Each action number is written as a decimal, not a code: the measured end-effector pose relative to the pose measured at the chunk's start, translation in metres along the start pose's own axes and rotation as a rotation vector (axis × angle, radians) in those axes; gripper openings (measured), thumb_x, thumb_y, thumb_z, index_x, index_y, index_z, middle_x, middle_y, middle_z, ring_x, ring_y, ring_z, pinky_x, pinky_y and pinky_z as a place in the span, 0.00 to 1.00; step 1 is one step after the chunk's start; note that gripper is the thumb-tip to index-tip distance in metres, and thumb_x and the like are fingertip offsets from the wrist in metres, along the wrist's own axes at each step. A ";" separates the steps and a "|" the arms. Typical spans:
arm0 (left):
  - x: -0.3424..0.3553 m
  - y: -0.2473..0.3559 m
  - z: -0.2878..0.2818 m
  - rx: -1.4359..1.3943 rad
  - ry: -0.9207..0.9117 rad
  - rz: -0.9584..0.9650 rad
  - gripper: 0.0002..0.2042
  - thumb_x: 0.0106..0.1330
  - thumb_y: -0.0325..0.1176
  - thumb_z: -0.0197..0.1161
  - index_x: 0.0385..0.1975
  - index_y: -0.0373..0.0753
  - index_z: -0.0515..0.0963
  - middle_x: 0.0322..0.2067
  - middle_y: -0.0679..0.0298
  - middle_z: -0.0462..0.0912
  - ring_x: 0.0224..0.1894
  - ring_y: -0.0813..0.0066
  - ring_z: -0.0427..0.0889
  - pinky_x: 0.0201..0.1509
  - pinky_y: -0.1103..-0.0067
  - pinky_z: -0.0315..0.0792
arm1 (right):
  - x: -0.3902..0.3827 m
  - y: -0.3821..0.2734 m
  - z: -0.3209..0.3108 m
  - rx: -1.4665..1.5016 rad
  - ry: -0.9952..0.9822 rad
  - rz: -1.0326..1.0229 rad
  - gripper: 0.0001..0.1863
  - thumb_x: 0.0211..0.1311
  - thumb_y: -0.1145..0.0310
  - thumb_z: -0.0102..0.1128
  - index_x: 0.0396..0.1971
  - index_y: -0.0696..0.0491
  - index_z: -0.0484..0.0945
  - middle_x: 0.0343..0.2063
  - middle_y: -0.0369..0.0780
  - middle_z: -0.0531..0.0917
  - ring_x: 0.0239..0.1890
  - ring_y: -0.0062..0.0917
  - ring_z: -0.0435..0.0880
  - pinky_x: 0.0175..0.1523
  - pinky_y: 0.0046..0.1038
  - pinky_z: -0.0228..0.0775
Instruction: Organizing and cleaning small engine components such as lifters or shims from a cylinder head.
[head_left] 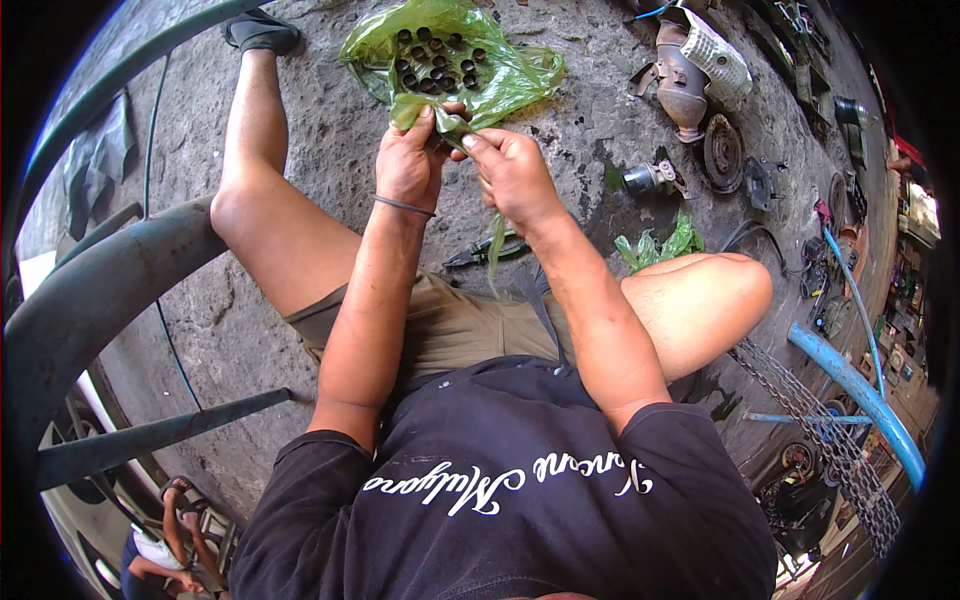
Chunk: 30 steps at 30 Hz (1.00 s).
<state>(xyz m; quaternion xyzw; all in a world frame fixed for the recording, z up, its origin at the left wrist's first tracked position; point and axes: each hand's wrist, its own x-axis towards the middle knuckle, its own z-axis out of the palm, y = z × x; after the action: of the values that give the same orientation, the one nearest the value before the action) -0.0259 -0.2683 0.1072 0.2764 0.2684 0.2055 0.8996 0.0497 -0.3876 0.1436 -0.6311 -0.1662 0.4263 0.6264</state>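
A green plastic bag (520, 95) lies spread on the ground ahead of me. Several small dark round metal cups (438, 73) rest on it in loose rows. At the bag's near edge, my left hand (410, 165) is closed on bunched green plastic (403, 108). Close beside it, my right hand (515, 180) pinches the same bunch between thumb and fingers. A thin green strip (496, 245) hangs below the right hand. Whether this plastic is part of the bag or a separate piece, I cannot tell. Fingers partly hide what lies between the hands.
Pliers (485, 251) lie near my lap. To the right are a rusty metal canister (682, 80), a round disc (722, 153), a cylindrical metal part (650, 180), crumpled green plastic (665, 245), chains (830, 440) and a blue pipe (860, 400). Metal bars (120, 260) stand left. Another person (165, 560) sits lower left.
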 end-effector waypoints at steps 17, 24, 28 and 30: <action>-0.003 0.004 0.009 -0.316 -0.384 0.098 0.09 0.72 0.36 0.54 0.45 0.39 0.69 0.39 0.65 0.75 0.47 0.66 0.75 0.71 0.60 0.57 | -0.016 -0.031 -0.004 0.823 -0.209 0.422 0.11 0.65 0.62 0.63 0.34 0.55 0.77 0.10 0.24 0.61 0.08 0.09 0.55 0.14 0.18 0.45; -0.009 0.019 0.020 -0.065 -0.242 0.164 0.09 0.73 0.34 0.53 0.45 0.37 0.74 0.49 0.59 0.79 0.54 0.63 0.76 0.60 0.62 0.72 | -0.001 -0.022 0.014 -0.034 0.171 -0.319 0.17 0.57 0.67 0.69 0.46 0.54 0.79 0.14 0.35 0.78 0.11 0.19 0.73 0.18 0.24 0.65; -0.009 0.019 0.000 -0.099 -0.117 -0.017 0.09 0.74 0.29 0.51 0.47 0.35 0.74 0.45 0.59 0.80 0.49 0.66 0.80 0.55 0.66 0.74 | 0.001 -0.022 -0.005 -0.919 0.244 -0.896 0.21 0.51 0.74 0.66 0.47 0.46 0.79 0.23 0.39 0.85 0.21 0.31 0.85 0.25 0.31 0.76; -0.012 0.017 0.000 -0.132 -0.116 0.004 0.09 0.74 0.29 0.51 0.47 0.34 0.74 0.45 0.58 0.80 0.48 0.66 0.80 0.56 0.67 0.74 | 0.000 -0.022 -0.006 -0.955 0.173 -0.953 0.18 0.56 0.69 0.66 0.48 0.51 0.78 0.21 0.40 0.84 0.22 0.31 0.85 0.26 0.29 0.75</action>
<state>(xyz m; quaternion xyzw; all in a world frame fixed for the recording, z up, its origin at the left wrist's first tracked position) -0.0393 -0.2620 0.1217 0.2285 0.2011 0.2083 0.9295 0.0614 -0.3874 0.1635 -0.7280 -0.5456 -0.0684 0.4095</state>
